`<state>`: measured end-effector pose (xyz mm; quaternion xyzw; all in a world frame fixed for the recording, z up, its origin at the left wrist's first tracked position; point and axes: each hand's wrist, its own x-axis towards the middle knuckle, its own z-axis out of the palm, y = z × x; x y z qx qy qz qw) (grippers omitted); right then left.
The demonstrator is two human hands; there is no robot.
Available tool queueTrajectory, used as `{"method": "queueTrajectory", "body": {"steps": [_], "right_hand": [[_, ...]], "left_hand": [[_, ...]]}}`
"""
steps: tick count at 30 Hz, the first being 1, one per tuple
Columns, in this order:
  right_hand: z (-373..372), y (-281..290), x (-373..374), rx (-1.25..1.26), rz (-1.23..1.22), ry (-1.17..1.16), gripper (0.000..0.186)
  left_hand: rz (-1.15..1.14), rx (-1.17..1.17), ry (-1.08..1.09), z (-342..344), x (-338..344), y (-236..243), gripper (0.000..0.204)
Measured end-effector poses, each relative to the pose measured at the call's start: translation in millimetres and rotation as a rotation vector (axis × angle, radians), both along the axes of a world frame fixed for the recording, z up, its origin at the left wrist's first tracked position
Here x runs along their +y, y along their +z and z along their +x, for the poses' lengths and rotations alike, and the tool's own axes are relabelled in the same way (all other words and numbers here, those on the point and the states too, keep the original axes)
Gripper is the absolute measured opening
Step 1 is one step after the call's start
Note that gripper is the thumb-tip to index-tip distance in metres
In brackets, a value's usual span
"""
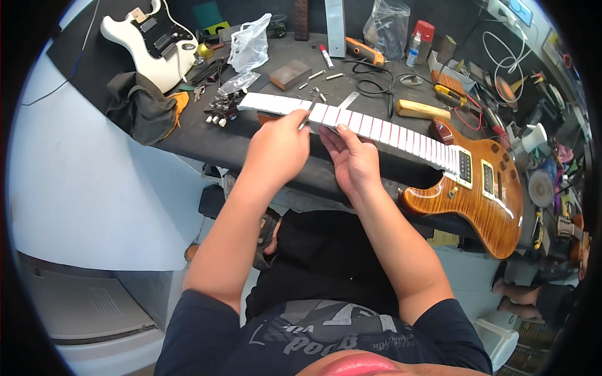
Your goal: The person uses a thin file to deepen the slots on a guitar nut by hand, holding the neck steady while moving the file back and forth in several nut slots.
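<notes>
An electric guitar [491,220] with a glossy amber body lies along the near edge of the workbench. Its neck [392,134] points left, with white tape between the frets. My left hand [279,147] is closed around a slim dark metal tool [310,111], which crosses the taped fretboard; most of the tool is hidden by my fingers. My right hand [355,160] grips the neck just right of the tool, thumb on the near edge and fingers underneath. Tuning machines [218,113] sit beside the neck's left end.
A white guitar body [141,50] and a dark cloth [143,106] lie at the left. Behind the neck are a brown block [290,74], a marker [326,57], an orange corded tool [365,52] and a wooden-handled piece [424,109]. Tools and cables crowd the right side.
</notes>
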<state>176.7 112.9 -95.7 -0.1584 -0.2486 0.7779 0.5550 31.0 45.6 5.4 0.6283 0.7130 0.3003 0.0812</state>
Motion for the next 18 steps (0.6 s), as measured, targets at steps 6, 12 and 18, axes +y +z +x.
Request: {"method": "queueTrajectory", "body": {"steps": [6,12,18], "right_hand": [[12,-5,5,-0.017,-0.024,-0.031,0.035],[7,-4,-1,-0.06,-0.016,-0.03,0.031],[-6,6,-5,-0.02,-0.02,0.007,0.034]], "left_hand": [[-0.019,-0.031,-0.02,6,-42,-10,0.037],[0.022,-0.024,-0.034,3,-76,-19,0.038],[0.178,0.069,-0.024,-13,2,-24,0.036]]}}
